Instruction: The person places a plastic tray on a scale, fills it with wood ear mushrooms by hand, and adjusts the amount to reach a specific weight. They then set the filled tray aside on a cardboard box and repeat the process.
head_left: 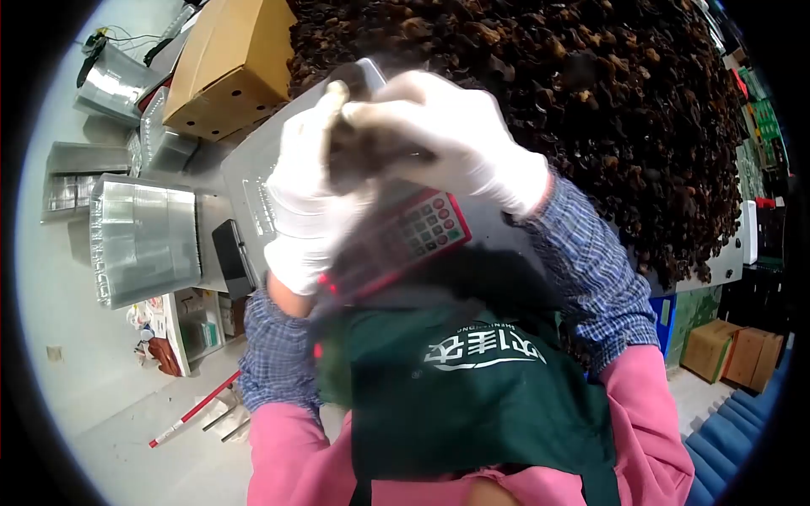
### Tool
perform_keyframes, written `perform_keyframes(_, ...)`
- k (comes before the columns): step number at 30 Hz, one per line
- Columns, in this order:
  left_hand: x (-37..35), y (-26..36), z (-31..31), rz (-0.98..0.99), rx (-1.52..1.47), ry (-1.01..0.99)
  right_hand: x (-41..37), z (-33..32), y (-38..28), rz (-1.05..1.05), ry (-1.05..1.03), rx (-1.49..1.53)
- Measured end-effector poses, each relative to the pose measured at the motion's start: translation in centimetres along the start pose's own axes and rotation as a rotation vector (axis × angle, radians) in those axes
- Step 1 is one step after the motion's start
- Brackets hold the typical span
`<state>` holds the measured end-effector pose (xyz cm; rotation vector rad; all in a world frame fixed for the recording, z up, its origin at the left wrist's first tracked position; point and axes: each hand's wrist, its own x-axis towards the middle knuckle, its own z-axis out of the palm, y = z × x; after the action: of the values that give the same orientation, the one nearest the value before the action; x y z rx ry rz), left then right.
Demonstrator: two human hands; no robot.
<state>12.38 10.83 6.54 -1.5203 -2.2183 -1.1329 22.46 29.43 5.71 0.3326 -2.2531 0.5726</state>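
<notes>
Both hands wear white gloves and are smeared by motion. My left hand point(302, 198) is closed around dark wood ear mushrooms point(363, 156), blurred. From the right, my right hand point(460, 131) grips the same dark clump, its fingers bent over the top. The clump is above a scale point(430, 221) with a red-edged keypad; my left hand and the clump hide part of it. The scale's grey plate point(253, 160) shows to the left of my hands. Behind them, a large heap of wood ear mushrooms point(548, 93) covers the table.
An open cardboard box point(221, 72) stands at the back left. Stacks of clear plastic trays point(148, 240) are at the left, beside a dark phone-like device point(233, 257). More cardboard boxes point(730, 352) sit on the floor at the right. A red pole point(194, 411) lies at lower left.
</notes>
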Motion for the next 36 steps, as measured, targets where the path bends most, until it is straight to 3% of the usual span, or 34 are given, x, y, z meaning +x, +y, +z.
perform_keyframes(2,-1.2,-3.6,-2.2,-0.017,-0.006,-0.064,1.1,3.5,0.0,-0.009,-0.109,-0.006)
perform_keyframes(4,-2.3,-7.4,-3.7,-0.090,0.016,-0.276,1.2,6.7,0.9,0.061,-0.364,-0.050)
perform_keyframes(7,-4.1,-9.0,-4.6,-0.147,0.053,-0.320,0.8,7.2,1.6,0.015,-0.352,0.003)
perform_keyframes(10,-4.5,-9.0,-4.9,-0.046,0.185,-0.206,1.6,5.6,0.8,0.074,-0.342,0.011)
perform_keyframes(11,-4.4,-9.0,-4.6,-0.148,-0.074,-0.186,1.4,5.6,1.1,0.088,-0.316,0.045)
perform_keyframes(17,-6.2,-9.5,-4.8,-0.226,-0.132,-0.098,0.9,5.8,1.1,0.141,-0.075,0.164)
perform_keyframes(18,-6.5,-9.7,-4.8,-0.236,-0.141,-0.094,1.0,5.8,0.7,0.225,-0.017,0.256)
perform_keyframes(20,-7.0,-10.4,-5.0,-0.171,-0.058,-0.078,0.8,6.0,-0.3,0.616,0.128,0.536)
perform_keyframes(22,-7.2,-10.4,-5.0,-0.177,-0.106,-0.036,0.9,6.0,-0.1,0.741,0.402,0.756)
perform_keyframes(23,-7.3,-9.7,-4.8,-0.294,-0.295,0.006,0.7,5.2,-0.3,0.756,0.461,0.765)
perform_keyframes(25,-7.4,-9.6,-5.3,-0.313,-0.349,0.057,-1.0,3.2,0.5,0.778,0.560,0.753)
perform_keyframes(27,-7.8,-9.5,-6.1,-0.368,-0.408,0.101,-3.5,0.7,-0.1,0.826,0.418,0.599)
perform_keyframes(28,-8.2,-10.4,-6.7,-0.347,-0.294,0.080,-4.8,-0.6,-0.3,0.859,0.310,0.506)
perform_keyframes(30,-8.5,-10.5,-7.1,-0.405,-0.367,0.129,-6.9,-3.0,-0.4,1.033,-0.018,0.444)
perform_keyframes(31,-8.4,-10.4,-7.3,-0.427,-0.353,0.122,-7.1,-4.4,0.2,1.093,-0.390,0.166)
perform_keyframes(32,-8.3,-10.3,-7.4,-0.441,-0.333,0.109,-8.6,-4.3,-0.1,0.827,-0.433,-0.188)
perform_keyframes(34,-8.1,-11.0,-6.9,-0.400,-0.289,0.083,-7.1,-3.6,-1.4,0.708,-0.240,-0.289)
perform_keyframes(35,-7.7,-10.8,-6.5,-0.373,-0.280,0.074,-5.3,-3.5,-2.5,0.844,-0.184,-0.063)
perform_keyframes(36,-7.3,-10.6,-6.1,-0.347,-0.269,0.065,-3.7,-3.2,-3.2,0.779,-0.173,0.019)
